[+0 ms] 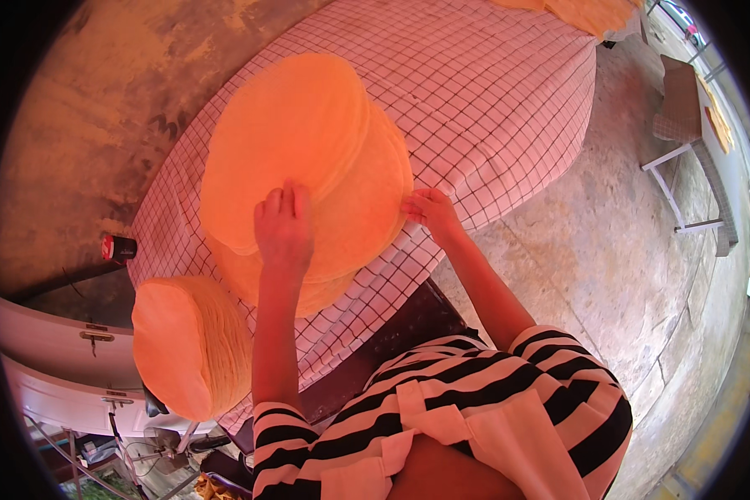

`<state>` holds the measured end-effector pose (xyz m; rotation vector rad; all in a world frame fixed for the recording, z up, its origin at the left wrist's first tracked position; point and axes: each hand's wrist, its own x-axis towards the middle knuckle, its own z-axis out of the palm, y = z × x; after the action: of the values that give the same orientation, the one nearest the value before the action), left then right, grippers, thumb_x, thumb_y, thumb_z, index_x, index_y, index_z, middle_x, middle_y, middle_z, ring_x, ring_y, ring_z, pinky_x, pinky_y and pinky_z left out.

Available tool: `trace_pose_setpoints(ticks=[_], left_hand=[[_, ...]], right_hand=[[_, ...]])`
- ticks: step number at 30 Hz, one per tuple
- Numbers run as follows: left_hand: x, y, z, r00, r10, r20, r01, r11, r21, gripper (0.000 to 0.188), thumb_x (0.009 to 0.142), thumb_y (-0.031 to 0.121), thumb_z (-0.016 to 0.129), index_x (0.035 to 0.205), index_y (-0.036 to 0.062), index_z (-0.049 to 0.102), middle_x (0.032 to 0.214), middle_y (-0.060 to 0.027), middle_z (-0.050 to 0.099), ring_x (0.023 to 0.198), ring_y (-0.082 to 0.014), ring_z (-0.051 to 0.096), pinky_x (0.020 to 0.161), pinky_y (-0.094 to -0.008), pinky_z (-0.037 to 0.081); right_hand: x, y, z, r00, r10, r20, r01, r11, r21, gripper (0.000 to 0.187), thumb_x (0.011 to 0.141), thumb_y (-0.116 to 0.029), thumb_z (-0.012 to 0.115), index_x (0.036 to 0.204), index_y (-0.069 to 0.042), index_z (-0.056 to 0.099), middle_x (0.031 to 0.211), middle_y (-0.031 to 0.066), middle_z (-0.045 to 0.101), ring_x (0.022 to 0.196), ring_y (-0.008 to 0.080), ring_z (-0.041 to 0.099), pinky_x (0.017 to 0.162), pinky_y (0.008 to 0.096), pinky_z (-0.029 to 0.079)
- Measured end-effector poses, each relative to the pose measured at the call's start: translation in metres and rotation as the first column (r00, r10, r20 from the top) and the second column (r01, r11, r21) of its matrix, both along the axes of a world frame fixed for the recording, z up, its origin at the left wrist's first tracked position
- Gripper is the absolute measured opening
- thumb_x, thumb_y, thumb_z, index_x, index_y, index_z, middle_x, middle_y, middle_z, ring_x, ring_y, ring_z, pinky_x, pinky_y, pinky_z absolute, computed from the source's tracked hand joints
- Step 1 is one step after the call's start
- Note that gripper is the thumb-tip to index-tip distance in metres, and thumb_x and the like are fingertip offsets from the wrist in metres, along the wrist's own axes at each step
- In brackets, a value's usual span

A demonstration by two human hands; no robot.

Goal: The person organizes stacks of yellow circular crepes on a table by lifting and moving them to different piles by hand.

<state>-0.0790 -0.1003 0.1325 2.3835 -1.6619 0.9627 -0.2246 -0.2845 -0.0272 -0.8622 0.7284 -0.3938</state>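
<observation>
Two overlapping piles of thin, round, orange-tinted flat sheets, like large flatbreads, lie before me. The upper pile (pixel 283 133) sits to the far left, partly covering the lower pile (pixel 362 217). My left hand (pixel 284 232) is over the near edge of the upper pile, its fingers bent and closed together there; whether a sheet is between them is hidden. At the right rim of the lower pile, my right hand (pixel 433 214) pinches a sheet's edge between thumb and fingers. The lower pile's near side is partly behind my left forearm.
A checked cloth (pixel 492 108) covers the table beneath the piles. Another tall stack of round sheets (pixel 179 346) stands at the near left corner. Beside the table are a dark red-topped can (pixel 119 247) and a pale curved cabinet (pixel 58 342). A second table (pixel 708 158) stands far right.
</observation>
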Motion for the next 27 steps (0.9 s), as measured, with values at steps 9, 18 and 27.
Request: trace_pose_setpoints(ticks=[9,18,27], left_hand=[[-0.041,0.012,-0.11,0.984,-0.088,-0.156,0.08,0.995,-0.056,0.029,0.067,0.002,0.054,0.096,-0.0021,0.054,0.1,-0.0138,0.058,0.083,-0.0241,0.051,0.064,-0.0339,0.039],[-0.047,0.008,-0.114,0.98,-0.066,-0.189,0.057,0.997,-0.052,0.036,0.069,0.006,0.055,0.104,-0.002,0.051,0.105,-0.0138,0.057,0.087,-0.0255,0.051,0.068,-0.0376,0.038],[-0.005,0.015,-0.046,0.938,0.135,-0.319,-0.116,0.99,0.078,0.029,0.072,-0.002,0.051,0.102,-0.001,0.054,0.082,-0.0109,0.059,0.083,-0.0262,0.057,0.069,-0.0391,0.042]], right_hand=[[0.005,0.019,0.002,0.99,0.014,-0.142,-0.018,0.999,-0.027,0.022,0.083,-0.011,0.059,0.097,0.003,0.048,0.084,0.0096,0.059,0.074,0.0173,0.062,0.061,0.0267,0.051],[0.01,0.031,0.014,0.991,0.098,-0.088,-0.095,0.995,0.035,0.018,0.084,-0.014,0.057,0.093,-0.001,0.049,0.08,0.0082,0.059,0.07,0.0167,0.062,0.059,0.026,0.05],[0.006,0.027,0.053,0.987,0.144,0.067,-0.147,0.987,0.057,0.019,0.087,-0.02,0.053,0.096,-0.003,0.05,0.086,0.008,0.061,0.078,0.0183,0.063,0.066,0.026,0.049]])
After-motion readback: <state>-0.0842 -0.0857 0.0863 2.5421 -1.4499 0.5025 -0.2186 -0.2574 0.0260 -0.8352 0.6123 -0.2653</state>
